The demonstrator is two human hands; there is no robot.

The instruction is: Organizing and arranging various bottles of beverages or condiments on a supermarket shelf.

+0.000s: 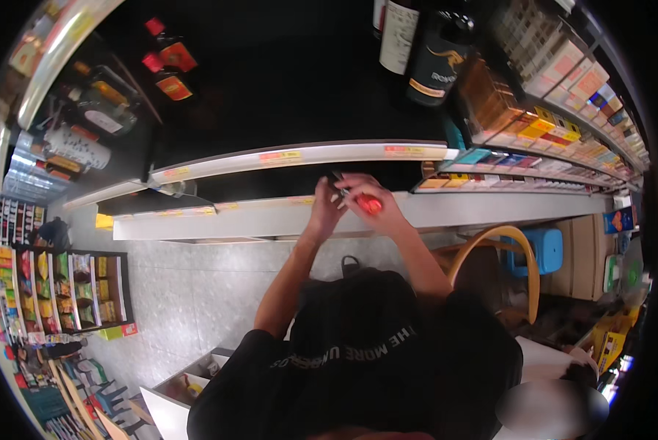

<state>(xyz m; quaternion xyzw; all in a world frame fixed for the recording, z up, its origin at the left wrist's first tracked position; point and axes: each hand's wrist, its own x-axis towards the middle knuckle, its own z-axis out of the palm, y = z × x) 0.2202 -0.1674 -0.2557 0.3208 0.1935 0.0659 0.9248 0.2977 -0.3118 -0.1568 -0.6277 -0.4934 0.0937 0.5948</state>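
In front of a dark shelf, my right hand is closed around a small object with a bright red part. The fingers and blur hide the rest of it, so its kind is unclear. My left hand is raised just left of it, fingertips close to the right hand's fingers. Whether the left fingers touch the object cannot be made out. Both hands are by the white shelf edge with price tags. Farther back at the left stand small bottles with red caps and red labels.
Dark wine bottles stand at the upper right, beside racks of small boxes. A wooden-armed chair and blue stool are at my right. An open drawer juts out lower left. A person is at the lower right.
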